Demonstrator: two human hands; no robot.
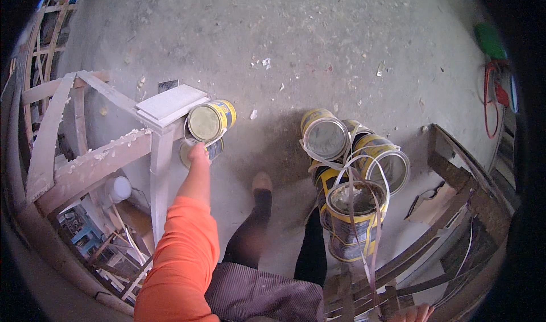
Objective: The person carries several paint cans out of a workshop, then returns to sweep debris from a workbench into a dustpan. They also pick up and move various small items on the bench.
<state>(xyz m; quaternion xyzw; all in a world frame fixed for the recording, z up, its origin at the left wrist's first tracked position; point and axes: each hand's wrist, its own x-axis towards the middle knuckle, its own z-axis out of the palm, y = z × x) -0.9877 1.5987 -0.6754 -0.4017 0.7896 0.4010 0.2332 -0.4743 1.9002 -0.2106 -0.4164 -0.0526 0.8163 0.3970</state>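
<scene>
My left hand [198, 151], at the end of an orange sleeve, is closed on a white strap. The strap runs around two yellow-and-dark tins beside a wooden frame: an upper tin [206, 123] and a lower one [215, 149] partly hidden by the hand. My right hand [412, 313] shows only at the lower right edge, its fingers curled; what they hold is hidden. Nearby stands a cluster of strapped tins. An open tin [355, 231] with pale residue is closest to me, with a lidded tin [325, 137] and another tin [392, 171] farther off.
Rough wooden framing [102, 165] stands on the left, with pale boards [172, 103] on its corner. Dark framing [455, 208] curves around the right. The concrete floor [273, 43] carries scattered scraps. A green object [490, 40] and red tubing [492, 103] lie far right.
</scene>
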